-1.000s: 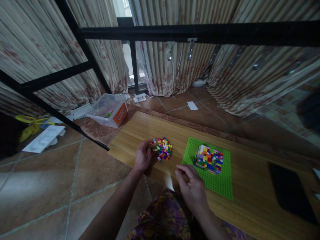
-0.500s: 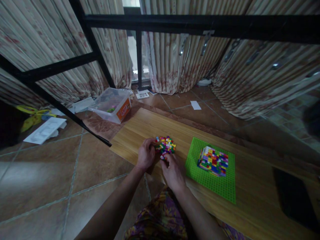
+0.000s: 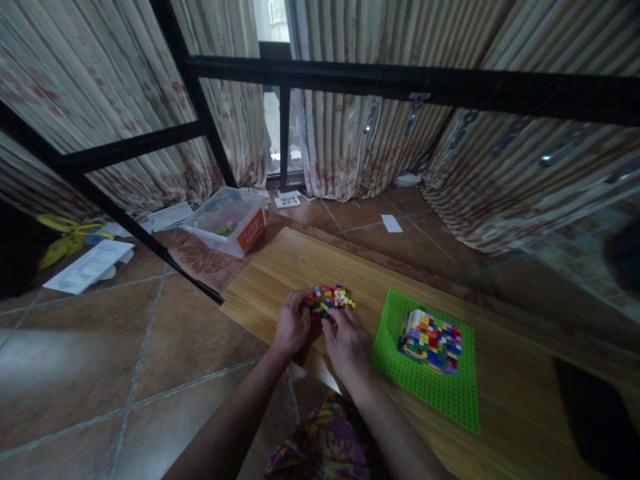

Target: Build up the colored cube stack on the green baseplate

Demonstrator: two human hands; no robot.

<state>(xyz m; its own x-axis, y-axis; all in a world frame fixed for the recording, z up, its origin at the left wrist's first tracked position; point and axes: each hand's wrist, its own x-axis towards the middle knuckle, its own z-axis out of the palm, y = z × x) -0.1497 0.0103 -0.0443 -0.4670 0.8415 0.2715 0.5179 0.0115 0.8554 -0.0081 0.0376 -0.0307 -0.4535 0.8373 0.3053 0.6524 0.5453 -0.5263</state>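
Note:
A loose heap of small toy building bricks (image 3: 341,295) in many colours lies on the wooden bench, between and just beyond my two hands. My left hand (image 3: 293,325) rests at the heap's left edge with its fingers curled inward. Reaching over the near side of the heap, my right hand (image 3: 347,340) has its thumb and fingers drawn together among the bricks. What either hand grips is too small and too covered to make out. To the right, a block built of multicoloured bricks (image 3: 434,341) stands on a green studded baseplate (image 3: 389,327).
The wooden bench (image 3: 280,263) runs rightward, with a dark flat object (image 3: 593,407) at its right end. A clear plastic box (image 3: 213,223) with an orange label stands on the floor at the back left. White trays (image 3: 87,267) lie farther left. A black metal frame (image 3: 320,75) crosses ahead.
The view has tilted up slightly, so everything sits lower in the picture. My right hand's fingers have shifted a little farther over the heap; the left hand stays at its edge.

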